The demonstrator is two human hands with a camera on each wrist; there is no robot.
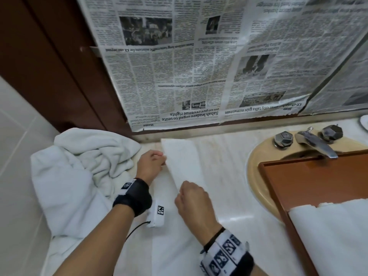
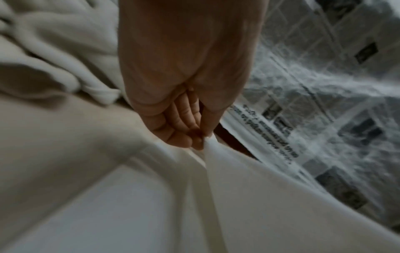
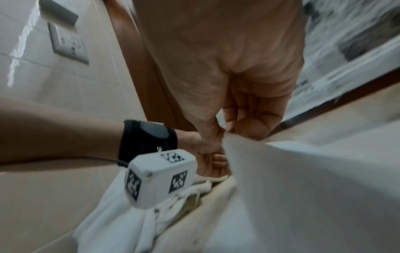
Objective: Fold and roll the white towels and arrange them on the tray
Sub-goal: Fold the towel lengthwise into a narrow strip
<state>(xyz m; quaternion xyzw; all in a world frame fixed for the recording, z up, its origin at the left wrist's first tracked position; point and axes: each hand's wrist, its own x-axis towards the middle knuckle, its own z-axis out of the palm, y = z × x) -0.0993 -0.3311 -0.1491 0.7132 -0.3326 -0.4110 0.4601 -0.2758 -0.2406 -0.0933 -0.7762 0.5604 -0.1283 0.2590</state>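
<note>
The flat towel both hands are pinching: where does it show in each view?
Head: flat towel centre, on the counter, pinched by left hand and right hand.
Left wrist: lower right, below the fingers.
Right wrist: lower right, under the hand.
Shared landmark: newspaper, at right in both wrist views.

Marble counter (image 1: 229,176) carries flat towel (image 1: 185,162), crumpled towels (image 1: 79,166), wooden tray (image 1: 318,186)

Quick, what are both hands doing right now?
Left hand: fingers pinch the flat towel edge.
Right hand: fingers pinch the same towel edge, nearer.
</note>
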